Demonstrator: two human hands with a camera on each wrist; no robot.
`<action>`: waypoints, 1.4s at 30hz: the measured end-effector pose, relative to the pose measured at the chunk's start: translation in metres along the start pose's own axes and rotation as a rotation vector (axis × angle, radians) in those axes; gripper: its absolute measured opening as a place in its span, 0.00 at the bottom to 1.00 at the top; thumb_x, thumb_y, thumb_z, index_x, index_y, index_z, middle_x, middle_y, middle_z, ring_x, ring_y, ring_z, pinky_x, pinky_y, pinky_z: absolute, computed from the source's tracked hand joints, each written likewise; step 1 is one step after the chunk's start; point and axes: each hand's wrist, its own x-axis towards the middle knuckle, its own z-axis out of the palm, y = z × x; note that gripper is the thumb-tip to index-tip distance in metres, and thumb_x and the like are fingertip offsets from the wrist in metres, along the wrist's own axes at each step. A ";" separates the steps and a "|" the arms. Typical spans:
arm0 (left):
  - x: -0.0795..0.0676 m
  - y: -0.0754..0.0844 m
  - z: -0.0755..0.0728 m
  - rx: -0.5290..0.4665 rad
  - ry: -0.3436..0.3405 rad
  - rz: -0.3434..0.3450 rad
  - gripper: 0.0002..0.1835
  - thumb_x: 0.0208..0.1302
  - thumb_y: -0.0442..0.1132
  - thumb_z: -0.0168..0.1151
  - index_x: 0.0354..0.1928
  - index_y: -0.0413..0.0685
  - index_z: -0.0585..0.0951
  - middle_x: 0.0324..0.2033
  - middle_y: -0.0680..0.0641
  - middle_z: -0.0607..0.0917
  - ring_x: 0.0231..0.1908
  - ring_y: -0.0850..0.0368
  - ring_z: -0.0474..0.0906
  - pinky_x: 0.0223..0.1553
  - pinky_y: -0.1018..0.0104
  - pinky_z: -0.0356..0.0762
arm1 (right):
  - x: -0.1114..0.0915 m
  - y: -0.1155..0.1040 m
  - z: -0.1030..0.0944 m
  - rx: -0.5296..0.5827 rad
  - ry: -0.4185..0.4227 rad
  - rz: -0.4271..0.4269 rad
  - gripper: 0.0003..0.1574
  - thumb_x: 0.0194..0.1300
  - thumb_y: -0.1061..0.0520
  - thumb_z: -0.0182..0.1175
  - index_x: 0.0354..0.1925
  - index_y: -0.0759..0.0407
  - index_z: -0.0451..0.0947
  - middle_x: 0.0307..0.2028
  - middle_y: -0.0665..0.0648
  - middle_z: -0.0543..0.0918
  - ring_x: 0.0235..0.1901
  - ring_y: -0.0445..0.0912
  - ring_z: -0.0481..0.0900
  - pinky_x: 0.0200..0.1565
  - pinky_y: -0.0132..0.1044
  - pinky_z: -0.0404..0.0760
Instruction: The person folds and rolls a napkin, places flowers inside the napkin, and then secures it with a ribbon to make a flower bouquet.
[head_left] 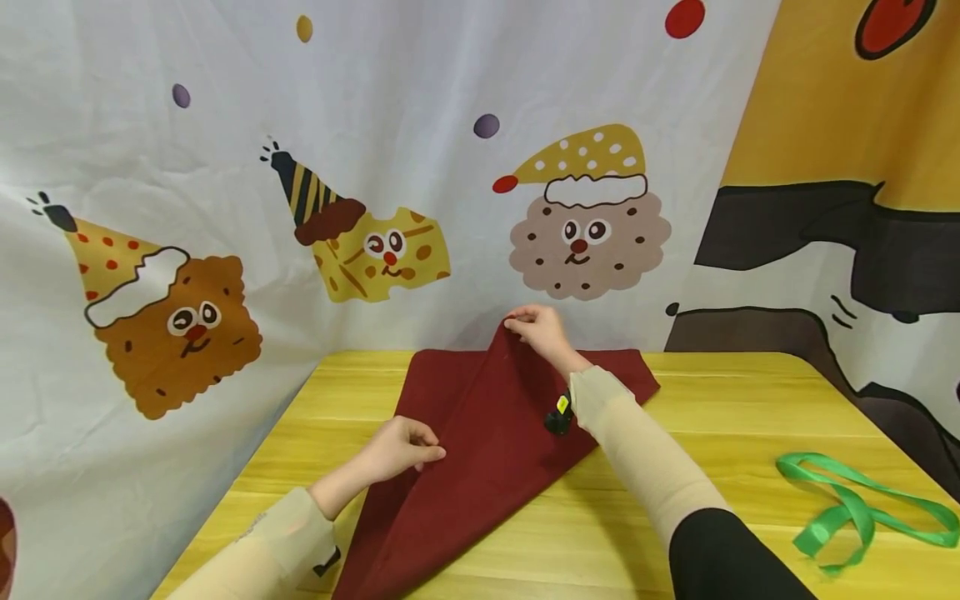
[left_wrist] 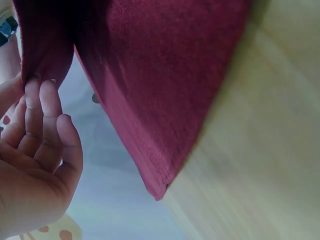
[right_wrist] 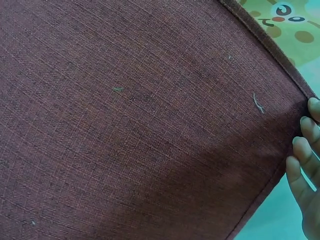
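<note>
A dark red cloth [head_left: 487, 467] lies partly folded on the wooden table [head_left: 720, 417], one flap lifted off it. My right hand [head_left: 542, 333] pinches the raised corner of that flap, up near the table's far edge. In the right wrist view its fingertips [right_wrist: 295, 162] sit at the corner of the woven cloth [right_wrist: 150, 110], which has a stitched hem. My left hand [head_left: 401, 450] pinches the flap's left edge, lower and closer to me. The left wrist view shows the thumb and fingers [left_wrist: 32, 100] meeting on the cloth's edge [left_wrist: 150, 90].
A loosely looped green ribbon [head_left: 855, 508] lies on the table to the right. Behind the table hangs a white curtain [head_left: 420, 100] printed with cartoon biscuits and cheese in party hats. Its left side comes close along the table's left edge.
</note>
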 end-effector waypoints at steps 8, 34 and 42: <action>-0.001 -0.003 -0.006 0.021 0.016 -0.029 0.07 0.59 0.42 0.69 0.28 0.48 0.86 0.16 0.51 0.80 0.22 0.50 0.79 0.21 0.69 0.66 | 0.003 0.003 0.008 0.051 0.006 -0.002 0.14 0.66 0.55 0.63 0.47 0.62 0.83 0.38 0.60 0.84 0.32 0.50 0.81 0.34 0.38 0.81; -0.003 -0.014 -0.017 0.075 0.045 -0.092 0.06 0.61 0.43 0.68 0.29 0.50 0.85 0.19 0.55 0.82 0.22 0.58 0.78 0.25 0.65 0.75 | 0.013 -0.001 0.039 0.196 0.042 0.026 0.20 0.67 0.56 0.62 0.52 0.68 0.80 0.41 0.61 0.81 0.39 0.51 0.84 0.39 0.41 0.83; -0.006 -0.014 -0.023 0.092 0.048 -0.110 0.07 0.60 0.43 0.69 0.30 0.48 0.85 0.20 0.54 0.82 0.22 0.55 0.78 0.25 0.64 0.74 | 0.017 -0.004 0.052 0.244 0.054 0.024 0.16 0.66 0.56 0.63 0.49 0.65 0.82 0.40 0.61 0.81 0.40 0.52 0.84 0.39 0.41 0.83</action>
